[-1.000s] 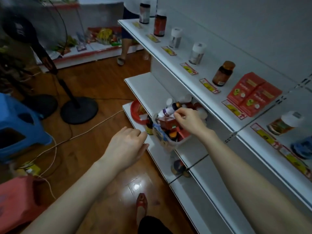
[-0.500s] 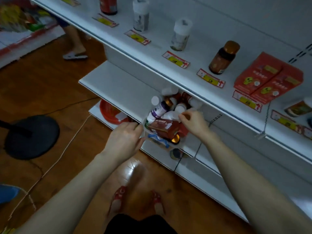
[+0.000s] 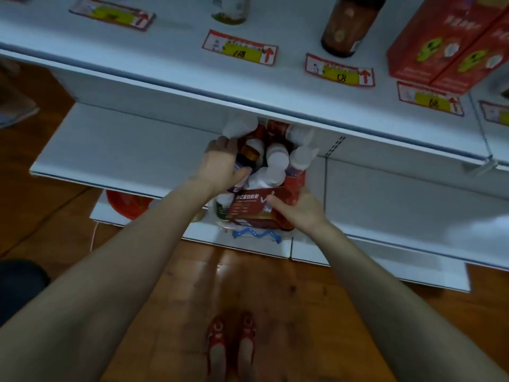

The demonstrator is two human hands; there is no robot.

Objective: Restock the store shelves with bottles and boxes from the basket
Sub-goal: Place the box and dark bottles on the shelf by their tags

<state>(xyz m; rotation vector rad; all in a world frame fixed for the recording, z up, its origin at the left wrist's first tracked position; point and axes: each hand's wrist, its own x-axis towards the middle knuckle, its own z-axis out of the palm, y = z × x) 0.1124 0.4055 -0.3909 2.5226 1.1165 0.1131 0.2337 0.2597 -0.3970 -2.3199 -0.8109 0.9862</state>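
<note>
Since both hands are in the basket and nothing is on its way up yet, I'd call this mid-pick.

White metal shelving [image 3: 118,150] spans the frame. The top tier carries one item per tag, so I expect stock gets slotted by tag.

Clear plastic basket with a blue wavy handle [image 3: 256,234] sits at frame centre on the lower shelving, its back end tucked under the top tier's lip. Can't tell which tier it rests on. It is probably parked there to stay in reach of both arms. It's piled with white-capped bottles and boxes.

Dark red cardboard box with white lettering [image 3: 248,208] lies flat on the pile at the basket's front. Right hand [image 3: 300,213] pinches its right end, thumb on the top face, fingers hidden underneath. Reads as taking the top item first so the pile doesn't shift.

Purple-labelled bottle with an amber cap [image 3: 243,164] lies at the pile's left. Left hand [image 3: 220,166] is curled over it, thumb across the label. Looks like a grip on the bottle, and it may be steadying the basket too.

Room:
- Glossy brown wood floor [image 3: 275,285] fills the lower half.
- Two red cartons [image 3: 440,42] touch side by side at upper right, with a brown glass bottle [image 3: 349,26] just left of them.
- Red-bordered yellow price tags [image 3: 239,48] line the front edge.
- Red shoes [image 3: 231,337] at bottom centre point at the shelving.
</note>
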